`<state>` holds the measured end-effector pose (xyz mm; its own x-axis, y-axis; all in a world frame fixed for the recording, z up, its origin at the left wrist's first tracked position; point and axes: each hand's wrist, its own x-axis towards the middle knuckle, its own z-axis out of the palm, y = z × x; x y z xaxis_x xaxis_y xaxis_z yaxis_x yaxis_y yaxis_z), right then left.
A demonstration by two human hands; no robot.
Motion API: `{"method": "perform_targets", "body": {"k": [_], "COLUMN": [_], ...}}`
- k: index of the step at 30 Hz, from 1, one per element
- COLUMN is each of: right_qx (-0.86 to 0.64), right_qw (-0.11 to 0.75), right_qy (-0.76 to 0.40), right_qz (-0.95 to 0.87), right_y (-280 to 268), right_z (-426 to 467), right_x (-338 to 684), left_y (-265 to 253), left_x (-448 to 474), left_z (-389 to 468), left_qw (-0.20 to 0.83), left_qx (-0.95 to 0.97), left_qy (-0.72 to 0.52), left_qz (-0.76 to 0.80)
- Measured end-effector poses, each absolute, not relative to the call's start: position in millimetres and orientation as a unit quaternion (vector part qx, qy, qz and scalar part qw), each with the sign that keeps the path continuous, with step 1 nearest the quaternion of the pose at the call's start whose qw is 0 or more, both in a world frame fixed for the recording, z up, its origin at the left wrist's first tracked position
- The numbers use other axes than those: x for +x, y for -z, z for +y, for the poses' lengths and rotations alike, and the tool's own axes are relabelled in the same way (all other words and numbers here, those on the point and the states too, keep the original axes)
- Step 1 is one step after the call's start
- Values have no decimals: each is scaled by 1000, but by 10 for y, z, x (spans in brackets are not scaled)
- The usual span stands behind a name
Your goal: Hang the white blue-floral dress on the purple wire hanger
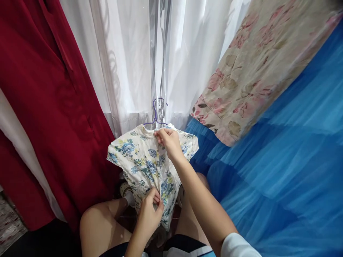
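1. Several fabrics surrounded the person: red cloth [53, 107] to the left, a sheer white curtain [131, 53] straight ahead, beige floral cloth [227, 92] and ruffled blue fabric [281, 160] to the right.
2. Between the bent legs [99, 221] was a white blouse [127, 151] with blue flowers and green leaves, on a purple hanger [155, 110] whose hook rose in front of pale strips [157, 53].
3. The right hand [169, 140] pinched the blouse at its neckline, fingers curled in toward the thumb.
4. Lower down, the left hand [151, 208] grasped the blouse's front, thumb and fingertips drawn close together on the cloth.
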<state>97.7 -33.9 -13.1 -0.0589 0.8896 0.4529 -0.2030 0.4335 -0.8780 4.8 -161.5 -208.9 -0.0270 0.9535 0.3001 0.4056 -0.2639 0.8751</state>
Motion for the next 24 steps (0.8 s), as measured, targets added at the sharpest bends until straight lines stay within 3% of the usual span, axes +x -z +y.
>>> {"method": "perform_targets", "body": {"k": [4,7,10,14,19,24], "right_qx": [-310,-320,-324,-321,-355,-364], "right_qw": [617,618,621,615,635,619], "right_qy": [-412,-373,-315,-279,-259,-313], "right_qz": [-595,-613,-641,-664,-636,-621], "right_y": [228,337,337,276,474,864], "right_z": [-466,-601,-678,-630,-458,-465], "right_x": [986,1039,1081,1075,999,1003], "left_y": [2115,1701,980,280,248,254], "left_x": [40,-65,-201,-247,-95,-252], "left_z": [-1574,-1464,-1246,-875,-650,-507], "left_qw": [339,355,254,161,92,48], "left_qx": [621,594,588,664,646,550], "left_qy": [-487,-553,-645,-623,-642,-733], "left_qz": [513,464,417,380,403,397]}}
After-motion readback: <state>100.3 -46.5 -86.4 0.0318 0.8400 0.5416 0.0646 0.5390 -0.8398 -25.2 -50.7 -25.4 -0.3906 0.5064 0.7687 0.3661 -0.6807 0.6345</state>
